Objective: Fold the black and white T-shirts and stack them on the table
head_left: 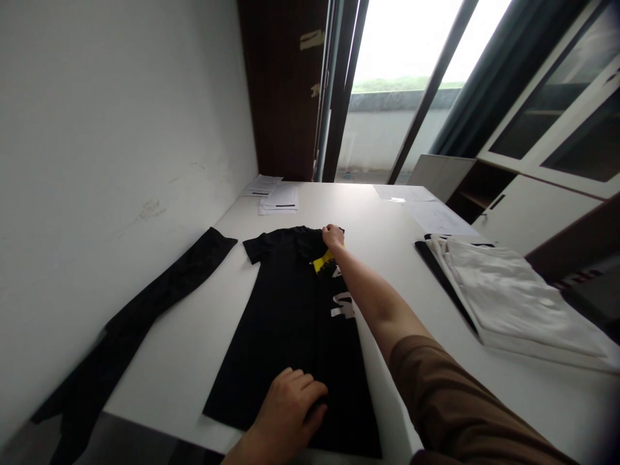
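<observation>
A black T-shirt (285,310) lies lengthwise on the white table, its hem towards me and one short sleeve pointing left. Its right part is folded over, so a yellow and white print shows along that side. My right hand (333,236) reaches to the far end and is closed on the cloth at the shoulder. Near the hem, my left hand (293,403) rests on the shirt with curled fingers, thumb and forefinger close together at the fold. The cloth between them is mostly hidden.
Long black garment (169,284) lies along the wall at left. A stack of folded white clothes (523,297) with black cloth beneath sits on the right of the white table (387,258). Papers (281,197) lie at the far left, more sheets (436,216) at the far right.
</observation>
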The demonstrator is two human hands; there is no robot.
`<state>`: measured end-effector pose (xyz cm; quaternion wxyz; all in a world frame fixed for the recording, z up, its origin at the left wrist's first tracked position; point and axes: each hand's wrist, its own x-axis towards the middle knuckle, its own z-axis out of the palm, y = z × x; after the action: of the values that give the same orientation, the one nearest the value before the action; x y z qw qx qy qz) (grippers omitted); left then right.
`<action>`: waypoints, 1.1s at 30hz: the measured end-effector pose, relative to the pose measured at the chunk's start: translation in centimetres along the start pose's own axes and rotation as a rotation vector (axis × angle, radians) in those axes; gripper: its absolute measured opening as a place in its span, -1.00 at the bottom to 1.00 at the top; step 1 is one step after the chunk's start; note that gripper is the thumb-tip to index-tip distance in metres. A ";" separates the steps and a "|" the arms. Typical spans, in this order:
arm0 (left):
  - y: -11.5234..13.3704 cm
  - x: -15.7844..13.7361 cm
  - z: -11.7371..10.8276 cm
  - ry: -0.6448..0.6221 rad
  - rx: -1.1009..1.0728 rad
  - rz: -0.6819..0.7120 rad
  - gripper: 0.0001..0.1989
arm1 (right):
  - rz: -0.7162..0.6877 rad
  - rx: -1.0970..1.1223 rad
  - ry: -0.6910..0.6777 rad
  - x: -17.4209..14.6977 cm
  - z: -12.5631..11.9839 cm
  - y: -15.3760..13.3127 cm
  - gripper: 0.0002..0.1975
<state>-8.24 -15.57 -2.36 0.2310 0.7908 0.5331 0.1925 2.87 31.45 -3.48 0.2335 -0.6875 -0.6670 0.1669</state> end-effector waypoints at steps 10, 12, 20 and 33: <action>0.1 -0.1 -0.1 -0.016 -0.016 -0.019 -0.79 | -0.373 -0.094 -0.118 -2.2 1.8 -0.5 -0.65; 0.1 -0.1 -0.2 -0.016 -0.017 -0.021 -0.80 | -0.398 -0.077 -0.113 -2.8 1.8 -0.2 -0.62; 0.2 0.0 -0.3 -0.021 -0.025 -0.016 -0.81 | -0.361 0.006 0.023 -3.2 -0.2 2.7 -0.64; 0.7 1.6 -2.3 -0.135 -0.018 -0.004 -0.82 | -0.393 -0.250 -0.102 -2.2 2.5 6.1 -0.41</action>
<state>-8.41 -13.91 0.01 0.2740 0.7988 0.5160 0.1433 6.52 29.53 -9.06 0.1405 -0.5587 -0.8145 0.0689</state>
